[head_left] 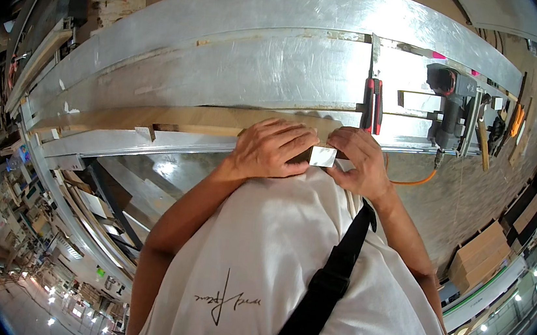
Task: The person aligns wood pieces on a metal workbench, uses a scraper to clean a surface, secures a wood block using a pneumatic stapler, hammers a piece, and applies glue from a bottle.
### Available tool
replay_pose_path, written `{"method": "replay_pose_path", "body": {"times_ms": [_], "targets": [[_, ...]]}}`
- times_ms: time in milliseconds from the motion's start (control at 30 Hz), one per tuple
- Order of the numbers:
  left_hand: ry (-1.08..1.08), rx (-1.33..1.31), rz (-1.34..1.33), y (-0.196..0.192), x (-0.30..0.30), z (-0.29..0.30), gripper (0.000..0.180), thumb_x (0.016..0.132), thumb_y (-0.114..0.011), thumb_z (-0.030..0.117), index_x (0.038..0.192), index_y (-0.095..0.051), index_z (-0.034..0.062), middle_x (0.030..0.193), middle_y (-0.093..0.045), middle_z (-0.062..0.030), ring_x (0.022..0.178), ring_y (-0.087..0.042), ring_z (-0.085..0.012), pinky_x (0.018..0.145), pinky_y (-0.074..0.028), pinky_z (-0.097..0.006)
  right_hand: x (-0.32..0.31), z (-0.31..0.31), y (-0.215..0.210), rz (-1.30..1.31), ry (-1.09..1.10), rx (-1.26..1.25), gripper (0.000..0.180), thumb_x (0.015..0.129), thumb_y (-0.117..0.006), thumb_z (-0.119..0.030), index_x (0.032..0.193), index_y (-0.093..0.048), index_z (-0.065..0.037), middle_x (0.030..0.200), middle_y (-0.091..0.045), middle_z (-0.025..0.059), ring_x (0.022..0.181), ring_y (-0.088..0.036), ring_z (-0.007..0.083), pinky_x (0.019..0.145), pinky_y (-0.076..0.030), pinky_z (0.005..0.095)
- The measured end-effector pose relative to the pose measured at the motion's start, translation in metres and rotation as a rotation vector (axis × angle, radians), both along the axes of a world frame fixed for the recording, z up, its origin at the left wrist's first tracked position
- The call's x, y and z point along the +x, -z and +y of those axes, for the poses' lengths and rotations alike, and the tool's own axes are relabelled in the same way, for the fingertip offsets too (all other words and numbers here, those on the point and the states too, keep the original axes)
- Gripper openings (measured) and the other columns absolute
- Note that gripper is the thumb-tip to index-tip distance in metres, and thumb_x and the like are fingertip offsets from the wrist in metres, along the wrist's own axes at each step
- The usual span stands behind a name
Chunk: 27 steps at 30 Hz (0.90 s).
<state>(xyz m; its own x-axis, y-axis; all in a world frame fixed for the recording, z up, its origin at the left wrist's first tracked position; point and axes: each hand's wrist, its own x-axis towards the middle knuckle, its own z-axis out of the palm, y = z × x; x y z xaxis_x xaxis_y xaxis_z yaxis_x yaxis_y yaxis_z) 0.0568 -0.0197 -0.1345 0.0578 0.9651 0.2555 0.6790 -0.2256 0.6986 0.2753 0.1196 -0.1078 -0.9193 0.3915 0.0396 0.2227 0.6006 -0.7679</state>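
A long light-wood strip (188,118) lies along the near edge of a metal-topped bench. My left hand (274,147) curls its fingers over the near side of this strip, close to its right end. Beside it, my right hand (362,159) bends around the end, fingers on the far side and thumb near me. Between my two thumbs shows a small white-faced block (322,157), pinched from both sides against the strip. Whether the block is fixed to the wood is hidden by my fingers.
Right of the strip, a red-and-black utility knife (372,106) and a cordless drill (449,101) lie on the metal bench top (253,68). A hammer (482,144) hangs by the right edge. An orange hose (417,182) runs below. Cardboard boxes (480,254) stand on the floor.
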Motion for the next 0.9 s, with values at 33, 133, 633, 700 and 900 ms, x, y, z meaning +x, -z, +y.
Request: {"method": "replay_pose_path", "body": {"times_ms": [33,133,633,700,900], "targets": [[-0.006,0.001,0.01,0.001,-0.002,0.001,0.049,0.069,-0.087,0.024,0.113,-0.072,0.0066,0.115,-0.076,-0.0087,0.103,-0.074,-0.0268,0.091,-0.06,-0.039,-0.001,-0.001,0.002,0.018,0.021,0.012,0.049,0.065,-0.085,-0.012,0.111,-0.069,-0.003,0.109,-0.07,0.0125,0.103,-0.069,0.0346,0.089,-0.056,0.0444],[0.003,-0.01,0.005,-0.003,-0.002,0.003,0.053,0.067,-0.088,0.024,0.114,-0.072,0.0064,0.115,-0.076,-0.0088,0.103,-0.074,-0.027,0.091,-0.06,-0.039,-0.006,0.002,-0.002,0.038,0.055,0.011,0.05,0.064,-0.085,-0.011,0.11,-0.069,-0.002,0.107,-0.071,0.0135,0.1,-0.07,0.0348,0.088,-0.057,0.0445],[-0.048,-0.185,-0.073,-0.017,-0.018,0.025,0.044,0.079,-0.082,0.017,0.12,-0.068,0.0101,0.11,-0.076,-0.0114,0.093,-0.073,-0.0337,0.08,-0.059,-0.044,-0.028,0.025,-0.02,-0.183,0.144,-0.153,0.049,0.069,-0.084,-0.011,0.115,-0.073,0.004,0.113,-0.075,0.0209,0.099,-0.074,0.0349,0.087,-0.058,0.0384],[-0.081,-0.217,-0.002,-0.007,-0.019,0.027,0.042,0.081,-0.079,0.017,0.12,-0.067,0.0095,0.111,-0.076,-0.0113,0.094,-0.073,-0.0345,0.08,-0.059,-0.044,-0.036,0.032,-0.025,-0.278,0.164,-0.226,0.049,0.07,-0.084,-0.011,0.116,-0.074,0.004,0.11,-0.076,0.0202,0.094,-0.075,0.0283,0.083,-0.058,0.0356],[-0.08,-0.27,-0.037,0.005,-0.028,0.047,0.045,0.085,-0.076,0.021,0.126,-0.068,0.0065,0.116,-0.074,-0.0175,0.101,-0.07,-0.041,0.091,-0.055,-0.049,-0.05,0.068,-0.01,-0.339,0.17,-0.636,0.033,0.073,-0.083,-0.007,0.105,-0.078,0.002,0.091,-0.078,0.007,0.082,-0.068,0.0132,0.078,-0.055,0.0293]]}}
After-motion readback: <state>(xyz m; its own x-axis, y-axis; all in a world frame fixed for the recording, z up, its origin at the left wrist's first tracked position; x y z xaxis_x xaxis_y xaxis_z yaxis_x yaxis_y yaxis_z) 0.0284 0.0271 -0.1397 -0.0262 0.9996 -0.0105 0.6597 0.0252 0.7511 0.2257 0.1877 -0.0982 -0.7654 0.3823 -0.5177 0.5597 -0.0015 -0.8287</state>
